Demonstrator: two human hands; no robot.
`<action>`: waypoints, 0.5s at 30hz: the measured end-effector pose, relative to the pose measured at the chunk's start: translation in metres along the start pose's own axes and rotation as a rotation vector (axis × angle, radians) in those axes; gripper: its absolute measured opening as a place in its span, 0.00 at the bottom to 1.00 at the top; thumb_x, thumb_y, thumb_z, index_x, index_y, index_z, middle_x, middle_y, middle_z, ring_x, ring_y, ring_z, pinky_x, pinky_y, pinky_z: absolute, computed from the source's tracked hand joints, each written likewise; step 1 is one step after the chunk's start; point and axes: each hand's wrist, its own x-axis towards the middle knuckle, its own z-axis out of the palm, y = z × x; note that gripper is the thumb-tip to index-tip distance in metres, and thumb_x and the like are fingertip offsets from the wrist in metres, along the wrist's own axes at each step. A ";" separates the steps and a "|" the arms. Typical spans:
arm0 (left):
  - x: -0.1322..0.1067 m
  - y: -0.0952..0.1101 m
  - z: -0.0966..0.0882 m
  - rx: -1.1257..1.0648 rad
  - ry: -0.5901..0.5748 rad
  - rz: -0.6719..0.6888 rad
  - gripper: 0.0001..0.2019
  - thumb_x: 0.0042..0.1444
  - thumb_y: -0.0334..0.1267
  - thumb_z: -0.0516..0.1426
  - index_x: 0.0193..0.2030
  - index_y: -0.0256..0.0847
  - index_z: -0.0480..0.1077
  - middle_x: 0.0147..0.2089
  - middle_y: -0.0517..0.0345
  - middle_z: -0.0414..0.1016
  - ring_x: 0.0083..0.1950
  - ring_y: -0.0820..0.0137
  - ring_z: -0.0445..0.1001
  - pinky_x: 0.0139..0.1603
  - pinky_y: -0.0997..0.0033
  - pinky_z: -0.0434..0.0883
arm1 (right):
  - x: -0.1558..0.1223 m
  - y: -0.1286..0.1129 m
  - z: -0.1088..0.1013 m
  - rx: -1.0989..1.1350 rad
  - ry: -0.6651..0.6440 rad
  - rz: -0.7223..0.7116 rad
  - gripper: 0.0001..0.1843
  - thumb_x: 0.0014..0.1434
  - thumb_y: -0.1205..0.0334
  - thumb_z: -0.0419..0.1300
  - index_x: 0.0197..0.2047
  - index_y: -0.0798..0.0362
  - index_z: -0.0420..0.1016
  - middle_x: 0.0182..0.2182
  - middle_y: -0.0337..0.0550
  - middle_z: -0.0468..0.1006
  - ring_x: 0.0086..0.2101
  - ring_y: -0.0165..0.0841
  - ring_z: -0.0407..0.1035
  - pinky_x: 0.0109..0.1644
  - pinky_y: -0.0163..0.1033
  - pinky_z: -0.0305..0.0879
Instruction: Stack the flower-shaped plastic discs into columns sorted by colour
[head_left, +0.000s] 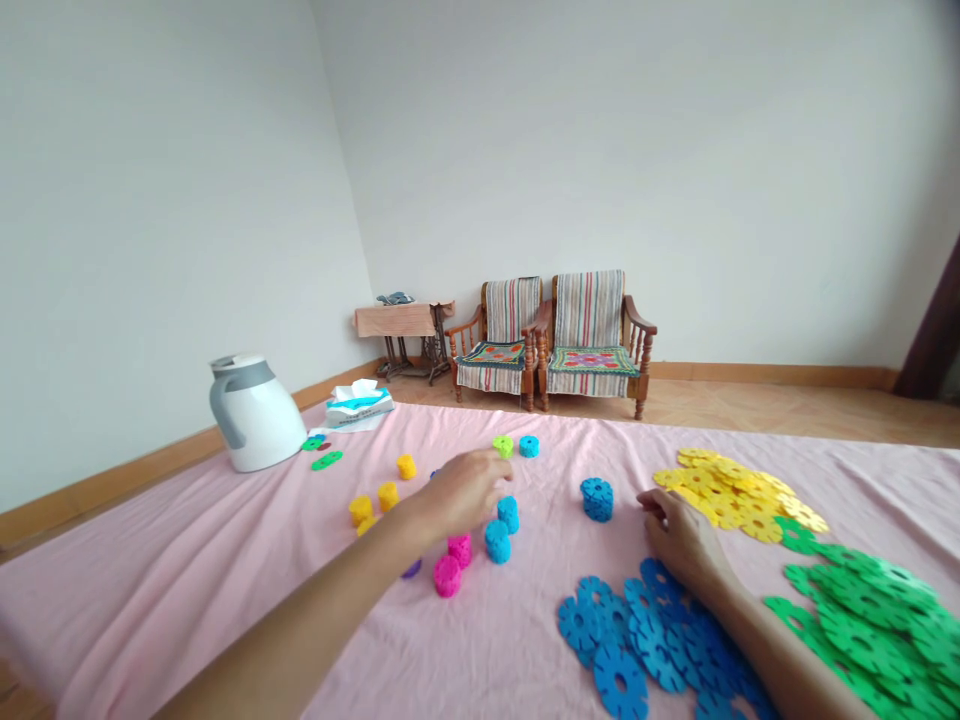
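My left hand [471,492] reaches over the middle of the pink cloth, its fingers loosely bent and apart, with nothing visible in them. Just beyond the fingertips is a lime-green stack of notched discs [502,446]; a light-blue stack [529,446] stands beside it. More light-blue stacks [497,541] and pink stacks [448,576] are nearer to me, below the hand. My right hand [679,532] rests low with loosely curled fingers, between a darker blue disc stack [597,499] and the yellow disc pile [739,492]. I see nothing held in it.
Loose blue discs [621,680] and a green disc pile [874,620] lie at the near right. Yellow stacks [388,496] stand left of my forearm. A white-grey jug [262,420] and tissue box [360,402] are at the far left. Two wooden armchairs [592,360] stand beyond.
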 end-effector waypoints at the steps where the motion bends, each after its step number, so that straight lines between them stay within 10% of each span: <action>1: 0.009 -0.017 0.001 0.018 -0.021 -0.029 0.13 0.53 0.27 0.53 0.45 0.40 0.69 0.47 0.54 0.73 0.48 0.66 0.71 0.47 0.71 0.65 | 0.000 0.000 0.000 0.001 0.001 0.004 0.15 0.51 0.69 0.48 0.39 0.56 0.73 0.34 0.47 0.76 0.36 0.36 0.71 0.41 0.38 0.65; 6: 0.038 -0.068 0.019 0.103 -0.195 -0.095 0.18 0.43 0.33 0.63 0.44 0.41 0.73 0.44 0.51 0.76 0.48 0.57 0.72 0.46 0.64 0.66 | 0.000 0.001 0.002 0.012 0.011 -0.004 0.15 0.52 0.68 0.48 0.39 0.56 0.72 0.35 0.47 0.76 0.37 0.36 0.71 0.42 0.37 0.65; 15: 0.050 -0.079 0.032 0.147 -0.328 -0.073 0.20 0.41 0.41 0.65 0.44 0.45 0.73 0.39 0.56 0.78 0.46 0.60 0.73 0.49 0.64 0.62 | 0.000 0.002 0.002 0.015 0.003 0.004 0.15 0.52 0.68 0.48 0.39 0.55 0.72 0.35 0.46 0.75 0.37 0.35 0.70 0.41 0.37 0.65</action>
